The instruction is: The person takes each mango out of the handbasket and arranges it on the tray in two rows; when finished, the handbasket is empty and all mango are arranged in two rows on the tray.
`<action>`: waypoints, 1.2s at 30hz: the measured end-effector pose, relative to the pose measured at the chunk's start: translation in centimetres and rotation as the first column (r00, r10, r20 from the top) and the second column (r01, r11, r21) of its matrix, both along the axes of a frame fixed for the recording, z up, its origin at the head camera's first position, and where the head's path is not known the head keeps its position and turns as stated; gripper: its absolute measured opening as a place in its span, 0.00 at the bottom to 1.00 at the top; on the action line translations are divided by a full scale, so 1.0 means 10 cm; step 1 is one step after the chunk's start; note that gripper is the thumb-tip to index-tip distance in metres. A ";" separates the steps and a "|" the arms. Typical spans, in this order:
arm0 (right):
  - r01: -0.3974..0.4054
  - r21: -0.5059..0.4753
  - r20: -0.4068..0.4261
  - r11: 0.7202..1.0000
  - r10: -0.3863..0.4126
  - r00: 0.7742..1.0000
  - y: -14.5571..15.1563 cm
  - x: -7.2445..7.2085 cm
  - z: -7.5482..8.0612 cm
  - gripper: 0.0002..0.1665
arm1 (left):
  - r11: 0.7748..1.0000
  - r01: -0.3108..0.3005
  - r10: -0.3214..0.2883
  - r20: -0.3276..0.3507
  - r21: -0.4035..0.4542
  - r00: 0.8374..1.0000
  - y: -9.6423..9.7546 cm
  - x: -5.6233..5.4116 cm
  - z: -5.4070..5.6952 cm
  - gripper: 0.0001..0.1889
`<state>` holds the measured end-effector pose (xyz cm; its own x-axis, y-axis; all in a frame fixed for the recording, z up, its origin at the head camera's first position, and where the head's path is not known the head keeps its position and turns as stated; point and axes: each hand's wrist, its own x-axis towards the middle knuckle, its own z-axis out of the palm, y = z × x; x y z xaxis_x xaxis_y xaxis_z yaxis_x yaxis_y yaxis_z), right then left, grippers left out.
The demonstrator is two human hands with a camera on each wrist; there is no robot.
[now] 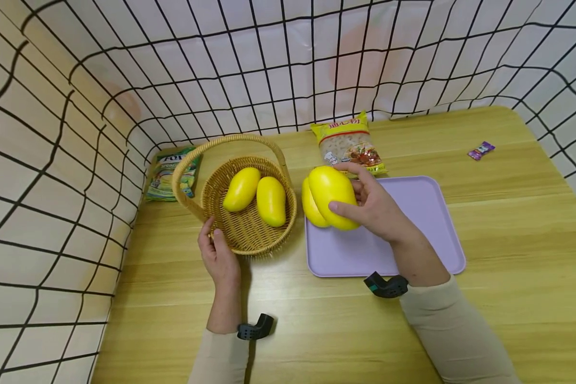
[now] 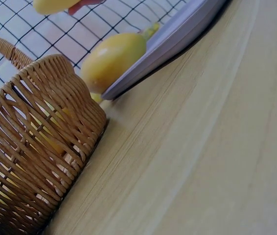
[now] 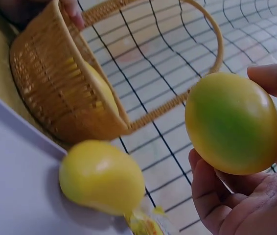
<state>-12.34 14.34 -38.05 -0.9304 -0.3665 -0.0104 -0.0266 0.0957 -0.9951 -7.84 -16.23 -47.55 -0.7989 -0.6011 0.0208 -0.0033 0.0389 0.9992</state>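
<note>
In my right hand (image 1: 372,205) I grip a yellow mango (image 1: 334,196), fingers along its far side and thumb on the near side. The right wrist view shows a green patch on this mango (image 3: 232,125), which is raised above the tray. A second mango (image 1: 313,205), partly hidden beneath it, lies on the left part of the lilac tray (image 1: 432,256). My left hand (image 1: 220,260) holds the near left rim of the wicker basket (image 1: 254,248), by the foot of its handle (image 1: 230,140). Inside the basket lie two more mangoes, one at left (image 1: 242,189) and one at right (image 1: 271,201).
A yellow-topped food bag (image 1: 349,144) lies behind the tray. To the left of the basket is a green packet (image 1: 170,176). A small purple wrapped candy (image 1: 481,150) sits at the far right. Black wire mesh (image 1: 269,69) borders the wooden table (image 1: 312,330) at the back and sides.
</note>
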 end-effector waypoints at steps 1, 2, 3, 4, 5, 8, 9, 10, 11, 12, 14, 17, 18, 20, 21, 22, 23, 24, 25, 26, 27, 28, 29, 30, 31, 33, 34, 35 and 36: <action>0.013 0.010 0.001 1.000 -0.013 1.000 0.03 -0.01 0.00 0.42 | 1.000 0.000 0.000 -0.002 0.000 1.000 0.00 0.00 0.00 0.20; 0.025 0.019 0.003 1.000 -0.025 1.000 0.05 -0.01 -0.01 0.41 | 1.000 0.002 -0.002 -0.006 0.001 1.000 0.00 0.00 0.00 0.20; 0.038 0.028 0.006 0.999 -0.038 0.999 0.08 -0.02 -0.01 0.41 | 1.000 0.003 -0.003 -0.007 0.002 1.000 0.00 0.00 0.00 0.20; 0.049 0.039 0.006 0.998 -0.050 0.999 0.11 -0.03 -0.02 0.41 | 1.000 0.004 -0.004 -0.010 0.001 1.000 0.00 -0.01 0.00 0.20; 0.059 0.049 0.007 0.997 -0.060 0.998 0.13 -0.04 -0.02 0.41 | 1.000 0.005 -0.005 -0.012 0.000 1.000 0.00 -0.01 0.00 0.20; 0.087 0.070 0.021 0.994 -0.088 0.996 0.20 -0.06 -0.02 0.41 | 1.000 0.007 -0.007 -0.016 -0.005 1.000 0.00 -0.01 0.00 0.20; 0.095 0.074 0.026 0.993 -0.097 0.995 0.22 -0.07 -0.02 0.41 | 1.000 0.007 -0.007 -0.018 -0.007 1.000 0.00 -0.01 -0.01 0.20; 0.102 0.078 0.031 0.992 -0.105 0.994 0.24 -0.07 -0.02 0.42 | 1.000 0.009 -0.009 -0.019 -0.009 1.000 0.00 -0.01 -0.01 0.20; 0.108 0.082 0.033 0.991 -0.111 0.993 0.26 -0.08 -0.02 0.42 | 1.000 0.009 -0.010 -0.020 -0.010 1.000 0.00 -0.01 -0.01 0.20; 0.118 0.083 0.040 0.990 -0.122 0.992 0.28 -0.08 -0.02 0.43 | 1.000 0.011 -0.011 -0.020 -0.011 1.000 0.00 -0.01 -0.01 0.19; 0.137 0.091 0.049 0.986 -0.142 0.989 0.32 -0.10 -0.02 0.44 | 1.000 0.014 -0.015 -0.025 -0.014 1.000 0.00 -0.01 -0.02 0.19; 0.165 0.116 0.056 0.979 -0.172 0.983 0.38 -0.13 -0.04 0.45 | 1.000 0.018 -0.019 -0.033 -0.016 0.999 0.00 -0.01 -0.02 0.19; 0.173 0.125 0.063 0.977 -0.182 0.981 0.40 -0.14 -0.05 0.45 | 1.000 0.018 -0.019 -0.035 -0.018 0.999 0.00 -0.01 -0.02 0.20; 0.185 0.162 0.068 0.969 -0.198 0.978 0.45 -0.16 -0.06 0.45 | 1.000 0.018 -0.019 -0.036 -0.019 0.999 0.00 -0.01 -0.02 0.20; 0.189 0.185 0.076 0.964 -0.206 0.976 0.47 -0.17 -0.07 0.46 | 1.000 0.016 -0.017 -0.034 -0.018 0.999 0.00 -0.01 -0.02 0.19; 0.194 0.207 0.085 0.959 -0.215 0.973 0.50 -0.18 -0.07 0.46 | 1.000 0.014 -0.015 -0.030 -0.019 0.999 0.00 -0.01 -0.02 0.19; 0.199 0.229 0.093 0.953 -0.225 0.970 0.52 -0.19 -0.08 0.47 | 1.000 0.012 -0.012 -0.027 -0.019 1.000 0.00 -0.01 -0.02 0.19; 0.203 0.248 0.098 0.947 -0.233 0.967 0.54 -0.19 -0.08 0.47 | 1.000 0.010 -0.010 -0.024 -0.019 1.000 0.00 -0.01 -0.02 0.19; 0.207 0.270 0.103 0.940 -0.242 0.965 0.57 -0.19 -0.09 0.47 | 1.000 0.008 -0.009 -0.023 -0.018 1.000 0.00 -0.01 -0.02 0.19; 0.210 0.285 0.106 0.935 -0.248 0.963 0.59 -0.20 -0.10 0.48 | 1.000 0.006 -0.006 -0.020 -0.020 1.000 0.00 -0.01 -0.02 0.19; 0.214 0.297 0.111 0.931 -0.256 0.960 0.61 -0.20 -0.10 0.48 | 1.000 0.003 -0.004 -0.019 -0.019 1.000 0.00 -0.01 -0.02 0.19; 0.218 0.304 0.113 0.928 -0.262 0.959 0.62 -0.20 -0.11 0.48 | 1.000 0.002 -0.002 -0.018 -0.021 1.000 0.00 -0.01 -0.02 0.19; 0.221 0.311 0.112 0.924 -0.267 0.957 0.64 -0.21 -0.11 0.48 | 1.000 0.002 -0.002 -0.019 -0.019 1.000 0.01 -0.01 -0.01 0.19; 0.223 0.318 0.115 0.921 -0.271 0.956 0.65 -0.21 -0.12 0.48 | 1.000 0.002 -0.002 -0.020 -0.019 1.000 0.01 -0.01 -0.01 0.19; 0.224 0.330 0.119 0.917 -0.275 0.954 0.67 -0.21 -0.13 0.48 | 1.000 0.001 -0.001 -0.018 -0.019 1.000 0.01 -0.01 -0.01 0.19; 0.226 0.351 0.127 0.908 -0.286 0.950 0.69 -0.22 -0.14 0.48 | 1.000 0.002 -0.002 -0.020 -0.016 1.000 0.01 -0.01 -0.01 0.19; 0.226 0.364 0.131 0.903 -0.290 0.948 0.70 -0.23 -0.16 0.49 | 1.000 0.003 -0.003 -0.021 -0.014 1.000 0.01 -0.01 -0.01 0.19; 0.223 0.380 0.135 0.898 -0.293 0.947 0.71 -0.24 -0.17 0.49 | 1.000 0.004 -0.004 -0.022 -0.011 1.000 0.01 -0.01 -0.01 0.19; 0.218 0.395 0.141 0.892 -0.293 0.946 0.71 -0.24 -0.18 0.49 | 1.000 0.005 -0.005 -0.023 -0.009 1.000 0.01 -0.01 -0.01 0.19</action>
<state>-14.78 21.47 -39.81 -0.9571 -0.0511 -0.2851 0.2357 0.4347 -0.8692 -7.92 -16.14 -47.63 -0.8009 -0.5971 0.0448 0.0201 0.0480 0.9986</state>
